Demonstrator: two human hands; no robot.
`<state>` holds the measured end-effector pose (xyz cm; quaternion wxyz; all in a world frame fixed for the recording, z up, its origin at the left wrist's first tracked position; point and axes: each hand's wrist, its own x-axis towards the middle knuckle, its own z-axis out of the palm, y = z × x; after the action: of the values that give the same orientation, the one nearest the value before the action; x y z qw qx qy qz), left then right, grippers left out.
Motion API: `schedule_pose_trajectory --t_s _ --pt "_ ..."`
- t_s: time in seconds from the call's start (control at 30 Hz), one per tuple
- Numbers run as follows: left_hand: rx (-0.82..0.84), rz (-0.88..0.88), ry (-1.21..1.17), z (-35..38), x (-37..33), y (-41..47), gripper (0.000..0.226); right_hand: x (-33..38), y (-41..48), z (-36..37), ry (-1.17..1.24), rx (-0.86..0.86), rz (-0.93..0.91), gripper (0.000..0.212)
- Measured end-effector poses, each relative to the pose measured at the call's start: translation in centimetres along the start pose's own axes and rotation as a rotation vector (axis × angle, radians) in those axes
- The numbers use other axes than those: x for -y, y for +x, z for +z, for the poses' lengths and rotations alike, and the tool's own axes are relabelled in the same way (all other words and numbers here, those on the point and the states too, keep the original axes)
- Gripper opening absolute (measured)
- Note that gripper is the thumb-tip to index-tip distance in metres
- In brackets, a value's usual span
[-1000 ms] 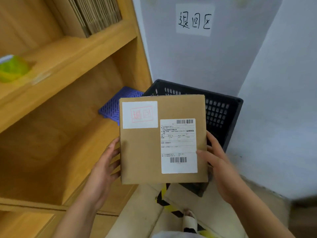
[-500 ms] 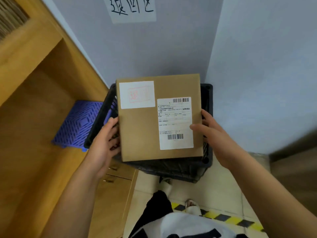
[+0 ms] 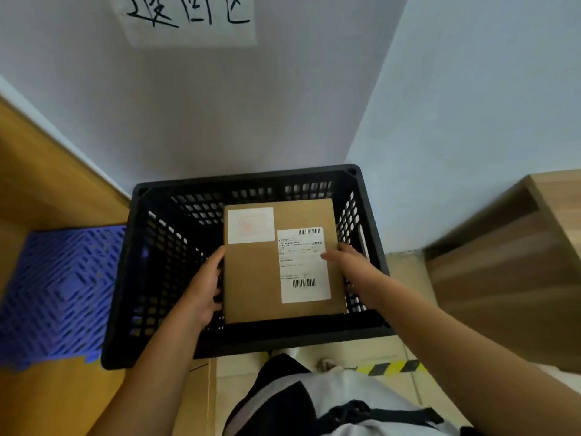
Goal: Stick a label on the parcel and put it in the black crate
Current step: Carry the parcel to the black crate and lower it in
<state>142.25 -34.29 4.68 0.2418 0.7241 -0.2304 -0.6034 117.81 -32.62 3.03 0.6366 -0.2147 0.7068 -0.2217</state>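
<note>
We hold the parcel (image 3: 254, 278) flat inside the crate (image 3: 125, 297), labels up; left hand (image 3: 201, 291) and right hand (image 3: 352, 265) clamp opposite edges, likely for a level set-down; floor contact unclear.

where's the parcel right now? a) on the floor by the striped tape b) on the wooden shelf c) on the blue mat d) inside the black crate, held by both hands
d: the parcel sits within the black crate walls, left hand and right hand gripping its side edges.
</note>
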Motion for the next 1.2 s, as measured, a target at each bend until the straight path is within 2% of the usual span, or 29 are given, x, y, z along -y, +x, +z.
schedule_pose_trajectory --t_s 0.07,0.17,0.33,0.53,0.63,0.77,0.9,0.97,1.03,1.2 --pt "0.022 -0.060 0.019 0.3 0.1 1.7 0.050 -0.1 1.3 0.8 0.012 -0.036 0.075 0.052" --pt "0.068 -0.150 0.017 0.7 0.2 4.2 0.027 -0.2 3.2 1.7 0.057 -0.058 0.164 0.041" --pt "0.155 -0.255 0.017 1.6 0.1 7.3 0.028 -0.3 6.6 2.6 0.100 -0.115 0.184 0.028" --pt "0.197 -0.274 0.011 2.4 1.1 10.8 0.031 -1.5 10.4 3.2 0.118 -0.188 0.180 0.042" --pt "0.198 -0.293 0.004 2.5 1.4 11.7 0.028 -1.8 11.2 3.4 0.146 -0.184 0.179 0.040" --pt "0.190 -0.287 0.003 2.3 1.8 12.6 0.022 -2.2 11.7 3.8 0.146 -0.195 0.172 0.054" --pt "0.199 -0.263 -0.003 2.4 2.2 12.9 0.036 -2.7 11.6 4.7 0.179 -0.200 0.163 0.048" --pt "0.191 -0.264 -0.002 2.4 2.4 13.1 0.046 -3.4 12.1 4.7 0.178 -0.228 0.168 0.070" --pt "0.187 -0.274 0.000 2.4 2.5 13.2 0.049 -4.0 12.6 4.5 0.182 -0.236 0.161 0.080" --pt "0.175 -0.293 0.007 2.3 2.7 13.0 0.049 -3.0 11.5 4.5 0.177 -0.230 0.138 0.072"
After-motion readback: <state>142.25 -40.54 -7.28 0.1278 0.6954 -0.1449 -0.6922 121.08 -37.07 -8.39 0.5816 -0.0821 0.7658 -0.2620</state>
